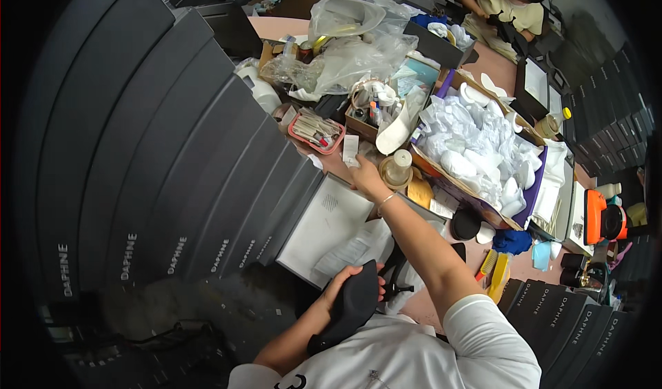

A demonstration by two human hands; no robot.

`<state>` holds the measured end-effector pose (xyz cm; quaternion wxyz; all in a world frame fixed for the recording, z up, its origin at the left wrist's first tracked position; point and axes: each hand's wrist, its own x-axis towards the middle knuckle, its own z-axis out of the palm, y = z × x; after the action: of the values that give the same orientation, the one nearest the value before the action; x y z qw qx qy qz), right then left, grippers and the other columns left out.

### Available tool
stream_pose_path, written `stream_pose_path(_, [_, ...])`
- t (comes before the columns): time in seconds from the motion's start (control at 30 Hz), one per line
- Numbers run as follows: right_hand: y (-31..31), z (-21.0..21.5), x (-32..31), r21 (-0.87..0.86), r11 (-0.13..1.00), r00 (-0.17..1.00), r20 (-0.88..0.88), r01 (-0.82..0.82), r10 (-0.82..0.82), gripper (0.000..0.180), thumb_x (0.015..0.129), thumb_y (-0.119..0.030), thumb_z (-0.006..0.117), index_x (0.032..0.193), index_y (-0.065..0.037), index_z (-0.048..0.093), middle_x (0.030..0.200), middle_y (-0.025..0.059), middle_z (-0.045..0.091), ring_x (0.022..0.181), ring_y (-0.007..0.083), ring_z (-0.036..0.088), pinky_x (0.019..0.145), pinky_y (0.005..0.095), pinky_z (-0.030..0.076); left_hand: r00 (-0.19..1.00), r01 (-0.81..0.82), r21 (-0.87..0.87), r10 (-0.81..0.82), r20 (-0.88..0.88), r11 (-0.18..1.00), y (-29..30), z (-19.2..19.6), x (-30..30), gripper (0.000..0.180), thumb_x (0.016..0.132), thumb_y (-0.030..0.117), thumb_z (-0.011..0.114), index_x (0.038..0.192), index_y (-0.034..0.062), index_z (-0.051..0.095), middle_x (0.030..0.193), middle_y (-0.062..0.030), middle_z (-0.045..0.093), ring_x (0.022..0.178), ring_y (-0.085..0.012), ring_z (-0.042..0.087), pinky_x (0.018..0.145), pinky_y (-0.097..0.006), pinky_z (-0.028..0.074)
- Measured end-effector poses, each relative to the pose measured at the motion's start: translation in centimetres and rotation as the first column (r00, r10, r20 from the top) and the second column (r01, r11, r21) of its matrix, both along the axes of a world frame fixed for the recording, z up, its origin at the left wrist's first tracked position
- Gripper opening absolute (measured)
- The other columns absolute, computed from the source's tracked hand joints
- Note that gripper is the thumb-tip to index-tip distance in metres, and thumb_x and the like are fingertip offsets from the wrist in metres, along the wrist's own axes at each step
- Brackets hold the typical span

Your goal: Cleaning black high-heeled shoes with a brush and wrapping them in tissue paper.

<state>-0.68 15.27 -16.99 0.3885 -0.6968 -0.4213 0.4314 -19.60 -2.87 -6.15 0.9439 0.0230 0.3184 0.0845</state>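
My left hand (338, 285) is wrapped round a black shoe (355, 303), held close in front of my white shirt. My right arm stretches forward over the table. At its end my right hand (369, 179) pinches the lower edge of a small white card (350, 148), between a pink basket of thin sticks (317, 130) and a brown jar with a pale lid (398, 168). Below that arm lies an open shoe box (324, 227) with white tissue paper (352, 251) inside. More black, strap-like parts show beside the shoe, partly hidden.
Tall stacks of dark shoe boxes (158, 148) wall off the left; more boxes (558, 320) stand at lower right. A purple-edged carton (534, 182) full of white paper stuffing fills the table's middle. Brushes (498, 279) and an orange device (596, 217) lie rightward. Another person (507, 6) works at the far side.
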Motion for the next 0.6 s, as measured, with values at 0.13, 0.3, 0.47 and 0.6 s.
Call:
stream_pose_path(0.13, [3.7,-3.4,-1.4,0.012,0.968,0.929,0.28,0.25,-0.243,0.059,0.083,-0.016,0.056,0.138,0.001,0.041,0.126,0.0335,0.051,0.12,0.0429,0.049,0.101,0.0449,0.041,0.999,-0.027,-0.011,0.026,-0.018,1.0,1.2,-0.1,-2.7,0.062,0.088,0.035,0.043,0.138,0.0,0.039,0.107,-0.0157,0.06,0.097,-0.0289,0.061,0.093,-0.042,0.049])
stream_pose_path(0.3, [2.9,-3.9,-1.4,0.409,0.867,0.887,0.232,0.283,-0.399,0.041,0.086,-0.018,0.057,0.123,-0.001,0.058,0.117,0.024,0.061,0.106,0.0385,0.058,0.094,0.0417,0.046,0.995,-0.095,-0.028,0.096,0.018,0.995,1.9,-0.7,-5.0,0.062,0.087,0.037,0.044,0.137,-0.0002,0.04,0.106,-0.0163,0.06,0.094,-0.03,0.061,0.091,-0.043,0.049])
stream_pose_path(0.47, [-9.8,8.6,-1.7,0.395,0.911,0.98,0.104,0.118,-0.172,0.015,0.08,-0.01,0.07,0.09,-0.003,0.061,0.089,0.0089,0.064,0.087,0.0244,0.058,0.08,0.0339,0.045,0.951,-0.291,0.062,0.281,0.13,0.955,1.2,-0.4,-6.2,0.062,0.086,0.04,0.045,0.133,0.0003,0.043,0.103,-0.0176,0.059,0.09,-0.0309,0.061,0.085,-0.042,0.05])
stream_pose_path(0.6, [-21.1,17.9,0.7,0.164,0.94,0.945,-0.081,-0.3,0.316,0.024,0.083,-0.007,0.07,0.106,-0.003,0.065,0.09,0.0069,0.064,0.084,0.0183,0.062,0.076,0.0309,0.049,0.955,-0.295,0.159,0.286,0.073,0.942,0.5,1.7,-5.3,0.064,0.086,0.04,0.045,0.136,-0.0001,0.041,0.101,-0.015,0.058,0.092,-0.0268,0.061,0.085,-0.041,0.051])
